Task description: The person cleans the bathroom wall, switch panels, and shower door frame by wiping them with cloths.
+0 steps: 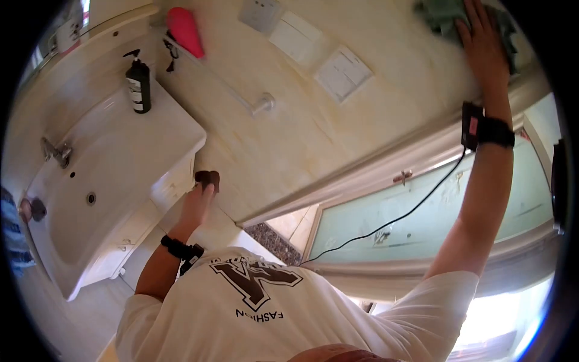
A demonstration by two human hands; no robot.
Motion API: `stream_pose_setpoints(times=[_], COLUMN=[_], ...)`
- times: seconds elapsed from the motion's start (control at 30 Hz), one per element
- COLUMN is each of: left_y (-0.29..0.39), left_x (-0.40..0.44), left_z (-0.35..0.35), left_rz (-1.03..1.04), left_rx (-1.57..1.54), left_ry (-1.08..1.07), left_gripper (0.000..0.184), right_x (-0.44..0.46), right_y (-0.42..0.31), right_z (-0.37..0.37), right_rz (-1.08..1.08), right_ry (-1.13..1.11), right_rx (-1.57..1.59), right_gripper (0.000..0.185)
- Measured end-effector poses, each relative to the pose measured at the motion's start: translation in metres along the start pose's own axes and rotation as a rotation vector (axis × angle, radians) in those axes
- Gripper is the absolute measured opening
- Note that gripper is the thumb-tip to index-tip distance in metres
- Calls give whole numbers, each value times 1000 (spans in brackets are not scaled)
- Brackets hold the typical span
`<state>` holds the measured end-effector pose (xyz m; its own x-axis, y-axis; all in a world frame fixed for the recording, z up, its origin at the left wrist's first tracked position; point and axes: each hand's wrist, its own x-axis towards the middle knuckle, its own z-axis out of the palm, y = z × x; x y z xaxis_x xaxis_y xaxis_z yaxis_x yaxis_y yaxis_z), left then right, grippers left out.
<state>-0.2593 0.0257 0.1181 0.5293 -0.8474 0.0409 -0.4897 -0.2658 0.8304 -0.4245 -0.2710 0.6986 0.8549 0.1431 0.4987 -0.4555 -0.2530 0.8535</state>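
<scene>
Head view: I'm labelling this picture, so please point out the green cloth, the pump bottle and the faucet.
Green cloth [443, 19]: head view, on the fabric showing left of the right hand [486, 51].
Pump bottle [139, 87]: head view, on the middle of its body.
Faucet [60, 155]: head view, on its metal body.

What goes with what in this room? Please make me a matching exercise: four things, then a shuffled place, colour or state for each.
1. Right hand
2. Left hand
3. Pump bottle
4. Tap

A. Dark with a white label
B. Fingers extended over a green cloth
C. Silver-coloured
D. Holding a brown object

Pairs: 1-B; 2-D; 3-A; 4-C
</scene>
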Motion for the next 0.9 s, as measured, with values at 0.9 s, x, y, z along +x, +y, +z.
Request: stream_pose_setpoints(times=[0.9], left_y=[12], left_x=[-12], left_z=[-4], left_rz=[-219], left_rx=[-434], left_ry=[-84], left_gripper=[59], right_x=[-315], right_y=[-312], right_z=[9], right_rz=[456], right_ry=[-573], right_rx=[1733], right_gripper=[65])
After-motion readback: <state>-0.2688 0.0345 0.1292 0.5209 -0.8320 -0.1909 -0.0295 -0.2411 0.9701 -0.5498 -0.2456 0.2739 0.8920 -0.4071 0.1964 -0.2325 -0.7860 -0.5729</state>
